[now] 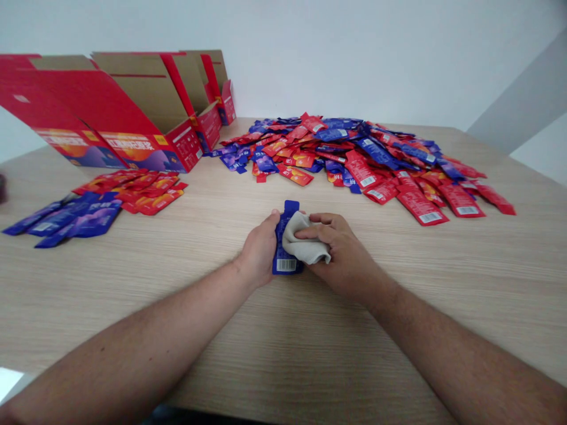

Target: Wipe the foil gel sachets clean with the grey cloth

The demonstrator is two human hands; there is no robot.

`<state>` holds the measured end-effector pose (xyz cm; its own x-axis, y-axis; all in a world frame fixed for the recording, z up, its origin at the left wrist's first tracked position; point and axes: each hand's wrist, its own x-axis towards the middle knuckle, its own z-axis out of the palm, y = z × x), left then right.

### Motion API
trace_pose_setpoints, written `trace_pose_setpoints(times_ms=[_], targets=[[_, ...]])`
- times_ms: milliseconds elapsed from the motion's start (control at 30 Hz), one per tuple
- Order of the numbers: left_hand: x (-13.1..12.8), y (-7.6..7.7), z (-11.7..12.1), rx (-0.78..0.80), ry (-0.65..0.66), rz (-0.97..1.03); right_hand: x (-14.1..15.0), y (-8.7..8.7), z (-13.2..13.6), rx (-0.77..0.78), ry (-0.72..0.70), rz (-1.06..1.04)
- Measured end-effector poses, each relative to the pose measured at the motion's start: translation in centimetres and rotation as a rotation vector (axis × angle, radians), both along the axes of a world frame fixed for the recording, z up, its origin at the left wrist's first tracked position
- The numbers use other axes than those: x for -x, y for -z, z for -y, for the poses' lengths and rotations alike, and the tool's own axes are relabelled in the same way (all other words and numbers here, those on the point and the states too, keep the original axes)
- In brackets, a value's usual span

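Observation:
My left hand (261,251) grips a blue foil sachet (286,265) upright against the table, its barcode end showing at the bottom. My right hand (343,254) presses a crumpled beige cloth (305,239) onto the sachet's face. The cloth hides the middle of the sachet. A large heap of red and blue sachets (354,156) lies beyond my hands. Nearer the left, a small stack of blue sachets (75,218) lies beside a stack of red sachets (142,195).
Several red cardboard display boxes (133,112) stand open along the table's far left. The light wood table (212,307) runs to a white wall behind. A dark object (2,189) pokes in at the left edge of the view.

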<state>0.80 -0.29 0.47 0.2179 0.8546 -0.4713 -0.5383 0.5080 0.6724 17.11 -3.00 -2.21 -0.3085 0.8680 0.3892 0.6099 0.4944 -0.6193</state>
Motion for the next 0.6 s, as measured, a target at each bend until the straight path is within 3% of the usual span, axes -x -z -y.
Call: trace_pose_setpoints(times_ms=[200, 300, 400, 600], targets=[[0.3, 1.0, -0.2, 0.024, -0.053, -0.149, -0.4, -0.2, -0.8, 0.162, -0.061, -0.222], [0.6, 1.2, -0.2, 0.042, 0.119, -0.139, -0.6, -0.8, -1.0, 0.389, -0.112, -0.456], [1.0, 0.8, -0.1, 0.090, 0.273, -0.112, -0.6, -1.2, -1.0, 0.603, -0.057, -0.638], [1.0, 0.6, 0.2, 0.069, 0.283, -0.186, -0.2, -1.5, -1.1, 0.752, 0.031, -0.762]])
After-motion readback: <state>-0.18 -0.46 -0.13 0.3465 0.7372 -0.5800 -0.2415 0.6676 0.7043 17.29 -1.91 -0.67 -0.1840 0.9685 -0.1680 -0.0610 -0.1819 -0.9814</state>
